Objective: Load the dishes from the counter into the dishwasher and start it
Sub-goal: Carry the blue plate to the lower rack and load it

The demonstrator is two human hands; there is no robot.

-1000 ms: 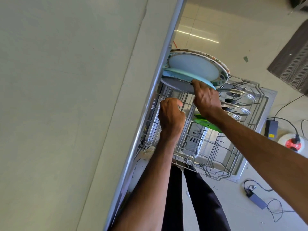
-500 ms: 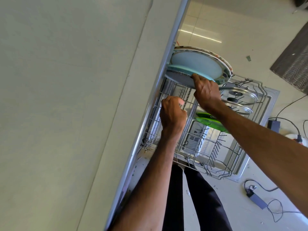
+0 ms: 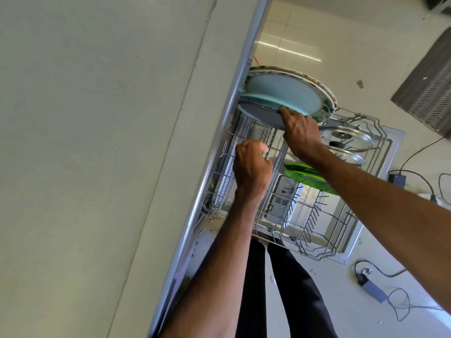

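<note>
The lower dishwasher rack (image 3: 314, 250) is pulled out over the open door, below the counter edge. My right hand (image 3: 301, 134) grips the rim of a grey plate (image 3: 260, 114) standing in the rack's far end. Behind the grey plate stand a light blue plate (image 3: 283, 93) and a patterned plate (image 3: 325, 100). My left hand (image 3: 251, 164) is closed around a wire of the rack beside the grey plate. Two glass lids (image 3: 351, 140) and green plates (image 3: 307, 176) stand further right in the rack.
The pale counter (image 3: 97, 154) fills the left half of the view, its metal edge (image 3: 219, 167) right beside my left arm. The open dishwasher door (image 3: 390, 152) lies under the rack. Cables and power adapters (image 3: 371, 287) trail across the floor at the right. My legs stand below the rack.
The view has shifted slightly. My right hand has stayed on the grey plate's rim and my left hand has stayed closed on the rack wire.
</note>
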